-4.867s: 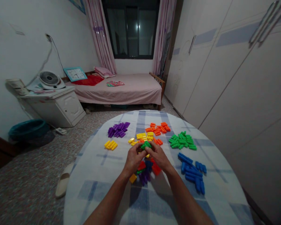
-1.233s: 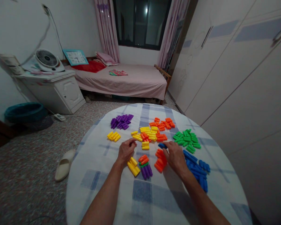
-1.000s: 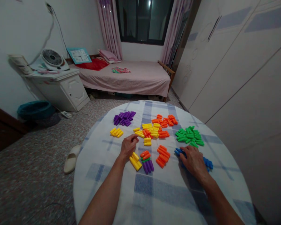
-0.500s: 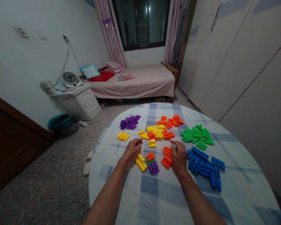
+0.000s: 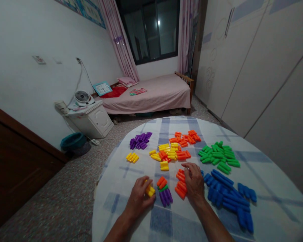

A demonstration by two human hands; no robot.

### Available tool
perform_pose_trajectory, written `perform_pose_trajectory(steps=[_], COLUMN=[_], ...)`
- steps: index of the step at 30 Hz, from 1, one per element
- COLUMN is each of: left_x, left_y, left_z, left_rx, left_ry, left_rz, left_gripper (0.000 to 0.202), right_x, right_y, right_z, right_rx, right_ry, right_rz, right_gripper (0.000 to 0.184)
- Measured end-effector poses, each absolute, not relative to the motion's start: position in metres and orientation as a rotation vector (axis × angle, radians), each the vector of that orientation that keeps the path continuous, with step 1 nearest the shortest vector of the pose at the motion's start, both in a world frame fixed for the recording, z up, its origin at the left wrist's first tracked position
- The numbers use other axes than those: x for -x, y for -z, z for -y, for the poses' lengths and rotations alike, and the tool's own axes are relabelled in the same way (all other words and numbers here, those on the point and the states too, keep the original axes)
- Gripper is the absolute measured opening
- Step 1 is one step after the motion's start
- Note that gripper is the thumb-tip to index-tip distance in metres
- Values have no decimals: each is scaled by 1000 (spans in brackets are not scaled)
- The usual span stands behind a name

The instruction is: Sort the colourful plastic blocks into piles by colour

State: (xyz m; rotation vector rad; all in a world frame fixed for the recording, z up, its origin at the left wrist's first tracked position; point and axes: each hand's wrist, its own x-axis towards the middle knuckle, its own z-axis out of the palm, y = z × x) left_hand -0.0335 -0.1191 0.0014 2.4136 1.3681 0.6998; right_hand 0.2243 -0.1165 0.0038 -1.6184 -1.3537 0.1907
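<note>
My left hand (image 5: 140, 195) curves its fingers and thumb around a small group of yellow tube-shaped plastic blocks (image 5: 150, 191) on the table, partly hiding them. Just right of it lies a joined piece with orange (image 5: 162, 182), green and purple (image 5: 166, 197) tubes. My right hand (image 5: 194, 179) rests against the right edge of a group of orange blocks (image 5: 181, 186), its index finger stretched out above them and nothing seen in its grasp. Blue blocks (image 5: 226, 193) are heaped right of that hand. Beyond both hands sit a yellow pair (image 5: 164, 166) and mixed yellow and orange blocks (image 5: 169, 153).
On the round table's checked cloth (image 5: 131, 171) are also purple blocks (image 5: 140, 140), a yellow set (image 5: 132, 157), orange blocks (image 5: 185, 138) and green blocks (image 5: 219, 155). Behind stand a bed (image 5: 151, 97) and a white cabinet (image 5: 96, 117) with a fan (image 5: 82, 96).
My left hand has come nearer and closed around the yellow blocks it was beside. My right hand stays by the orange blocks. The camera view has tilted up a little.
</note>
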Motion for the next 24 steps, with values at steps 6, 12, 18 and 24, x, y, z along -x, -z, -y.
perform_pose_trajectory(steps=[6,12,18,24], left_x=[3,-25,-18,-22], left_y=[-37,-36,-33,-23], left_z=[37,-26,-25,-12], left_rx=[-2473,-2528,-2542,-2607], left_ry=[-887,-456,-283,-379], left_rz=[-1590,-1496,-1329,-1398], left_gripper=[44,43,50,38], right_x=[-225,-228,-226,-226], right_y=[1,8,6,5], right_z=[116,114,114,114], right_rx=[1606,1588,1595,1587], right_ry=[-218,-229,-243,-240], right_rz=[1350,1360,1354,1359], right_gripper=[20,19,19,19])
